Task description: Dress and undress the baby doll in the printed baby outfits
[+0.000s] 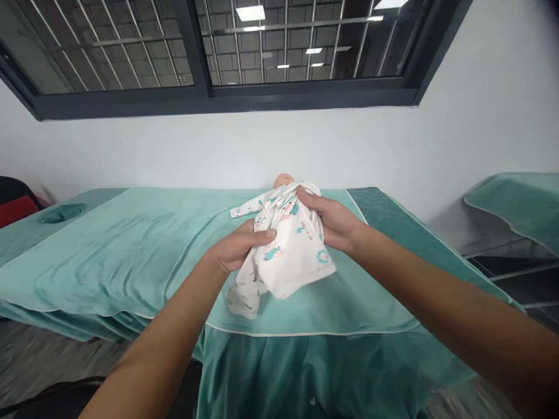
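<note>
Head view: both hands' grip, left hand [238, 247] and right hand [334, 221], closed on doll's white garment [292, 250] between them

Baby garment [297, 250]: soft white knit cloth, matt, printed with small teal and red motifs, creased where gripped by left hand [238, 247] and right hand [334, 221]. Doll head [283, 180]: smooth plastic, slight sheen. Towel [131, 256]: teal plush cloth, velvety nap, faint sheen, white piped edge. Table cover [305, 372]: same teal fabric, matt, draped. Wall [437, 145]: white paint, smooth, matt. Window frame [218, 96]: dark metal, satin finish. Window pane [271, 41]: glossy glass, ceiling lights reflected.
</note>
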